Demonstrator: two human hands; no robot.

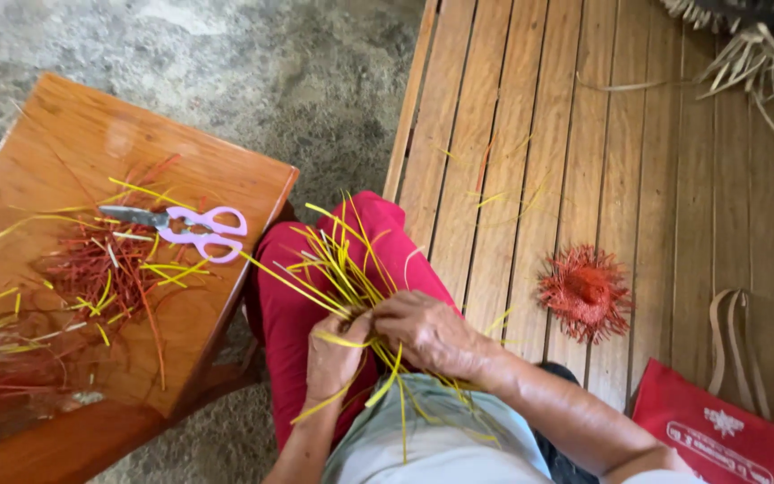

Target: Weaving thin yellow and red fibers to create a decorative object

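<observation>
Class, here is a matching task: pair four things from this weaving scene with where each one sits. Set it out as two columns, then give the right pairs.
Things:
1. scissors with lilac handles
2. bundle of yellow strips
3. red spiky woven piece
4. red bag

Places:
A. on the slatted wooden bench, alone
B. at the bottom right corner, by the person's right arm
C. on the small wooden table, among red and yellow offcuts
D. held in both hands over the red trousers

Pairs: 1-C, 2-D, 3-A, 4-B
</observation>
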